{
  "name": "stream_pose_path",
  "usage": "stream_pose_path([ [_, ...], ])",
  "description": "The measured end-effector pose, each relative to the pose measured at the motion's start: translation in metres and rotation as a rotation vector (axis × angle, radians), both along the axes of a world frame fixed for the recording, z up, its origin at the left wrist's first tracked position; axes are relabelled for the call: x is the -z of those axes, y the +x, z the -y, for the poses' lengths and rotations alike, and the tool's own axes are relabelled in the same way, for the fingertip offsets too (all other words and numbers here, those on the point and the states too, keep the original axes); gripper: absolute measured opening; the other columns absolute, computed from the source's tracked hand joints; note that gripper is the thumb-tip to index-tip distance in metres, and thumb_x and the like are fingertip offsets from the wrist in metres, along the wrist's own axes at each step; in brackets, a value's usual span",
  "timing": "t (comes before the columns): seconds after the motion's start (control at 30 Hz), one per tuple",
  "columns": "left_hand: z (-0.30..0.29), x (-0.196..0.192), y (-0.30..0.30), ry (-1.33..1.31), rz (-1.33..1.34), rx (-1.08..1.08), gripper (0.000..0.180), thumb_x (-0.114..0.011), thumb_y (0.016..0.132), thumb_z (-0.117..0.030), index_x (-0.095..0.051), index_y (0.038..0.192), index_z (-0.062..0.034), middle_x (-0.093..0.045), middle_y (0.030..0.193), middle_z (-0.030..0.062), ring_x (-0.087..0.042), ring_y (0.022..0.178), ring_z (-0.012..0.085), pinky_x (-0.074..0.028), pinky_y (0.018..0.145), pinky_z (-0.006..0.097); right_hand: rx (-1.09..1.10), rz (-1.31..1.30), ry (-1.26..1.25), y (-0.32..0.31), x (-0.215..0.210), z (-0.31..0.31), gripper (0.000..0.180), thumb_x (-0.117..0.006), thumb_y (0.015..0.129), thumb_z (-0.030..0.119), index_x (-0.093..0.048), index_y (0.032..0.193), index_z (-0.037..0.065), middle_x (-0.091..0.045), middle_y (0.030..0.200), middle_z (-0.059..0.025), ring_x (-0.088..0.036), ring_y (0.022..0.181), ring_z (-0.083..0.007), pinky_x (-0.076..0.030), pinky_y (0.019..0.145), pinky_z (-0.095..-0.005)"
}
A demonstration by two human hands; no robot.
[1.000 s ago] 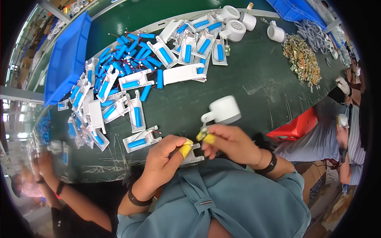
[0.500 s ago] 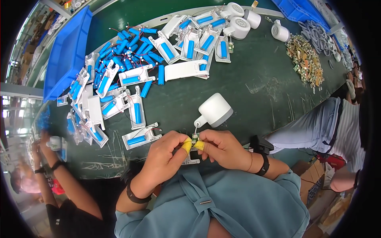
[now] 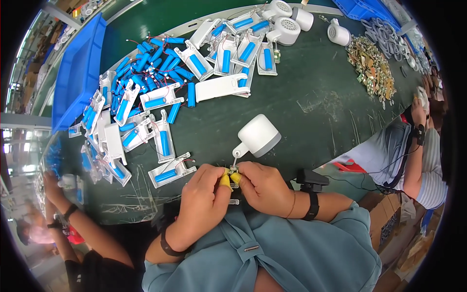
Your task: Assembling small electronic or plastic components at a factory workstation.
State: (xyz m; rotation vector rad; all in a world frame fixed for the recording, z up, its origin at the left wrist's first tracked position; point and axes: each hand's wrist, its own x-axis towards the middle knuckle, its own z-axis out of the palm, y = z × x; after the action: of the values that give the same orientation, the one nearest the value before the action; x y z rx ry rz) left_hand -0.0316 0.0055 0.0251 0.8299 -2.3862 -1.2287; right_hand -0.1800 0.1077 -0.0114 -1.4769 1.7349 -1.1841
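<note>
Near the table's front edge, my left hand (image 3: pixel 204 197) and my right hand (image 3: pixel 266 189) meet fingertip to fingertip, both closed in a pinch. Yellow covers wrap the thumb tips. Between them is a small green circuit board (image 3: pixel 234 169), mostly hidden by the fingers. A short wire runs from it to a white fan head (image 3: pixel 257 136) lying just beyond. Under the hands, part of a white plastic housing (image 3: pixel 234 201) peeks out. Left of my left hand lies an open white handle shell (image 3: pixel 161 175) with a blue battery cell in it.
Piled far left are blue cells (image 3: pixel 151 61) and white handle shells (image 3: pixel 114 138), beside a blue crate (image 3: pixel 80 68). More fan heads (image 3: pixel 284 30) stand at the back. Circuit boards (image 3: pixel 372 68) and grey rings (image 3: pixel 384 39) are heaped at right. Co-workers flank both sides.
My hands stay pinched together at the board, with slight finger shifts. The view has shifted a little. At right, a co-worker's arm has come into view over the table edge.
</note>
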Motion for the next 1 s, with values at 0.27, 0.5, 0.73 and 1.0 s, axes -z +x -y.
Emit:
stream_pose_path([
  [0.27, -0.010, 0.003, -0.003, -0.132, -0.029, -0.005, 0.024, -0.059, 0.076, 0.006, -0.059, 0.100, 0.0032, -0.060, 0.088, 0.0175, -0.060, 0.070, 0.0359, -0.050, 0.060, 0.042, 0.022, -0.029, -0.057, 0.004, 0.007, 0.000, 0.013, -0.058, 0.089, 0.001, -0.056, 0.102, -0.002, -0.063, 0.081, -0.0182, -0.064, 0.069, -0.0370, -0.052, 0.061, -0.0422],
  [0.5, 0.009, -0.001, 0.001, -0.115, -0.006, 0.069, 0.024, -0.058, 0.079, 0.006, -0.060, 0.102, 0.0023, -0.062, 0.092, 0.0165, -0.064, 0.076, 0.0325, -0.052, 0.066, 0.036, 0.010, 0.007, -0.046, 0.003, 0.006, 0.003, 0.017, -0.058, 0.089, 0.002, -0.054, 0.105, -0.002, -0.062, 0.084, -0.0172, -0.064, 0.071, -0.0361, -0.052, 0.062, -0.0416],
  [0.73, 0.020, -0.006, 0.002, 0.147, -0.064, 0.136, 0.026, -0.057, 0.082, 0.006, -0.060, 0.107, 0.0038, -0.064, 0.094, 0.0122, -0.064, 0.077, 0.0202, -0.052, 0.070, 0.030, -0.004, 0.014, -0.130, 0.002, 0.007, 0.000, 0.028, -0.064, 0.085, 0.003, -0.051, 0.110, -0.001, -0.062, 0.084, -0.0143, -0.065, 0.071, -0.0314, -0.054, 0.063, -0.0388],
  [1.0, 0.006, -0.004, -0.011, 0.198, 0.085, -0.057, 0.023, -0.073, 0.077, 0.000, -0.064, 0.099, 0.0030, -0.066, 0.084, 0.0098, -0.066, 0.071, 0.0156, -0.053, 0.066, 0.027, 0.071, -0.037, -0.192, 0.007, 0.009, -0.002, 0.039, -0.068, 0.082, 0.006, -0.047, 0.115, -0.001, -0.065, 0.084, -0.0158, -0.067, 0.067, -0.0311, -0.055, 0.058, -0.0382],
])
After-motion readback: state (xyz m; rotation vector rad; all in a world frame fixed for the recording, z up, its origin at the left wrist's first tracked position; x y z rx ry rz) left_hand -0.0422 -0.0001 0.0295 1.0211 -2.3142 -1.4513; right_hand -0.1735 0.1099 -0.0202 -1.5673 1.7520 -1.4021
